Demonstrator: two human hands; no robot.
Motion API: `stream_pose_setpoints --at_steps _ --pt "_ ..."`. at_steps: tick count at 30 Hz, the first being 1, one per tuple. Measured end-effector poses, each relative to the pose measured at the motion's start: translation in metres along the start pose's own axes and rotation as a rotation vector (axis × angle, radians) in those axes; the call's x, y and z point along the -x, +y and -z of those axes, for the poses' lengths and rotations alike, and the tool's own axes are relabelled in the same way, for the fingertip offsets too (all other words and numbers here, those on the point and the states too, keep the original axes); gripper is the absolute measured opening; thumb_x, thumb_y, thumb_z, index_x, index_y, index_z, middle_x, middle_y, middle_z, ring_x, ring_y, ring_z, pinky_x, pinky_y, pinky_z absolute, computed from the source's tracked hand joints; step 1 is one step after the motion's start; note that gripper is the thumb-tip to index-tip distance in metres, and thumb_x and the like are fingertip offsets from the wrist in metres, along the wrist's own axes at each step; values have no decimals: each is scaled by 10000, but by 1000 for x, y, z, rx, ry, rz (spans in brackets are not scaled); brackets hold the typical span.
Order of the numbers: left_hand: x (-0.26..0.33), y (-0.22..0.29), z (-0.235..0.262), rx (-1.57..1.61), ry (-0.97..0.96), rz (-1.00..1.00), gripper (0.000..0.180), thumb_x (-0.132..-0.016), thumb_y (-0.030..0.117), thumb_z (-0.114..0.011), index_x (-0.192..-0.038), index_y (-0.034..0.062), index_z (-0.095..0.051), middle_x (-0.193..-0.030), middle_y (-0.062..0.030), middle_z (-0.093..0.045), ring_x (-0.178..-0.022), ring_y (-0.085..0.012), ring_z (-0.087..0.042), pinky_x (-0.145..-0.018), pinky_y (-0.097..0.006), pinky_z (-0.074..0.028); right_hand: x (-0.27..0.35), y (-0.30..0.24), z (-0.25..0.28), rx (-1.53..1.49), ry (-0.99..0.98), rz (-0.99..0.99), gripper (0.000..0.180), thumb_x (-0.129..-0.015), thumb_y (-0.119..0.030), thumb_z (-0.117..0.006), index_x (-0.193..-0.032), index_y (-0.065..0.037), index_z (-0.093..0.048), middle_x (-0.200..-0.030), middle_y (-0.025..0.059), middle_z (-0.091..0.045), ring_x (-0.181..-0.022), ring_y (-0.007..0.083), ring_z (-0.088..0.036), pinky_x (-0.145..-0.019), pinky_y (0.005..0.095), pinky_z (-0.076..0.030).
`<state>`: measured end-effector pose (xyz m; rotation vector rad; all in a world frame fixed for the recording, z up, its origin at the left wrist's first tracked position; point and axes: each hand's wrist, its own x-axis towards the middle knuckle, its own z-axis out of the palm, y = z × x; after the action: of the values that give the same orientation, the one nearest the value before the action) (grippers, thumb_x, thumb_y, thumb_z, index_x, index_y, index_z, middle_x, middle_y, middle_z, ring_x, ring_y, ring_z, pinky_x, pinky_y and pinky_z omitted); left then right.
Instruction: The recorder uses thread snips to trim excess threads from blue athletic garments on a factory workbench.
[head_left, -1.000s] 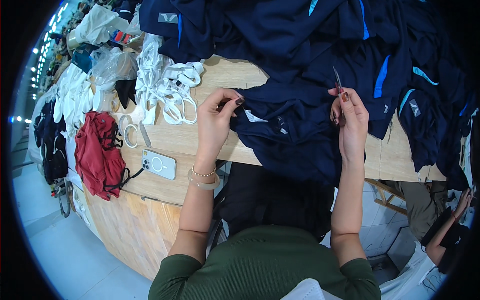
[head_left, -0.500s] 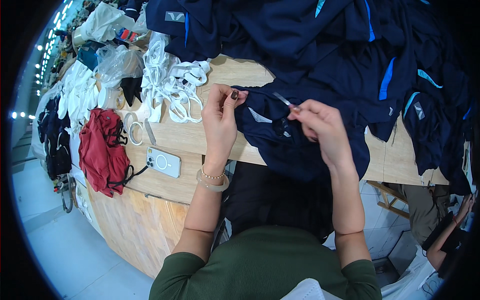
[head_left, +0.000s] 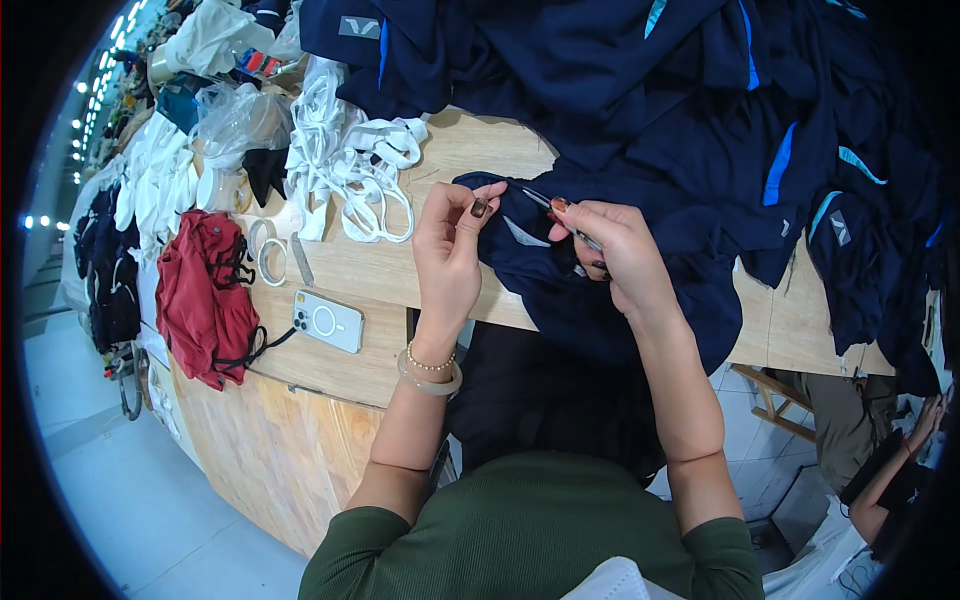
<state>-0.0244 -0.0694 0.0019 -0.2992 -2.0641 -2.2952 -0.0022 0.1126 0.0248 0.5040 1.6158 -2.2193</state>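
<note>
A dark navy garment (head_left: 560, 300) with a white label patch lies over the table's front edge, partly hanging down. My left hand (head_left: 447, 240) pinches its upper left edge between thumb and forefinger. My right hand (head_left: 622, 250) is closed around small metal thread snips (head_left: 537, 198), whose blades point up and left at the garment's edge, a short way from my left fingertips. Whether the blades touch the cloth or a thread is too small to tell.
More navy garments (head_left: 600, 90) are heaped across the back and right. White straps (head_left: 320, 150), a red cloth bag (head_left: 205, 300), tape rolls (head_left: 271, 262) and a phone (head_left: 328, 321) lie on the table (head_left: 480, 140) to the left. Another person's arm (head_left: 890, 490) shows at far right.
My right hand has moved left, bringing the snips from above the garment's middle to its edge near my left fingertips. My left hand keeps its pinch and has barely shifted.
</note>
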Motion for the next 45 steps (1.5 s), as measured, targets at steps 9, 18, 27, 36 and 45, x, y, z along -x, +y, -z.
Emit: stream_pose_setpoints --at_steps 9,18,27,36,45 --pt "2 3 -1 -3 -17 -25 60 -984 -19 -474 -924 -15 -484 -975 -103 -596 -1092 -228 -623 -916 -282 -506 -3 6 -3 3 -13 27 291 -928 -241 -610 -769 -7 -676 -489 -62 -410 -419 19 -277 -421 213 -159" --pt "7 -1 0 -38 -38 -40 78 -968 -45 -481 -898 -14 -492 -913 -69 -548 -1096 -234 -623 -909 -280 -500 -6 8 -4 13 10 23 302 -928 -254 -621 -749 -16 -671 -484 -71 -396 -420 20 -266 -425 222 -157" --pt "6 6 6 -190 365 -103 90 -992 47 -482 -949 -9 -538 -831 -40 -556 -680 -102 -506 -626 -228 -461 7 2 12 -62 56 119 316 -950 -272 -584 -793 -10 -667 -486 -69 -384 -413 24 -271 -419 212 -177" --pt "2 -14 -34 -996 -126 -70 168 -763 33 -727 -851 -19 -594 -880 -137 -535 -747 -325 -586 -650 -402 -481 10 2 15 -87 93 106 327 -955 -292 -577 -826 -5 -665 -486 -60 -385 -410 36 -283 -420 208 -203" --pt "-2 2 -16 -778 -127 -18 83 -784 -47 -685 -828 -32 -615 -857 -99 -574 -682 -209 -593 -605 -307 -476 10 2 18 -117 74 118 323 -943 -290 -602 -788 -16 -672 -477 -56 -399 -404 30 -298 -419 213 -197"
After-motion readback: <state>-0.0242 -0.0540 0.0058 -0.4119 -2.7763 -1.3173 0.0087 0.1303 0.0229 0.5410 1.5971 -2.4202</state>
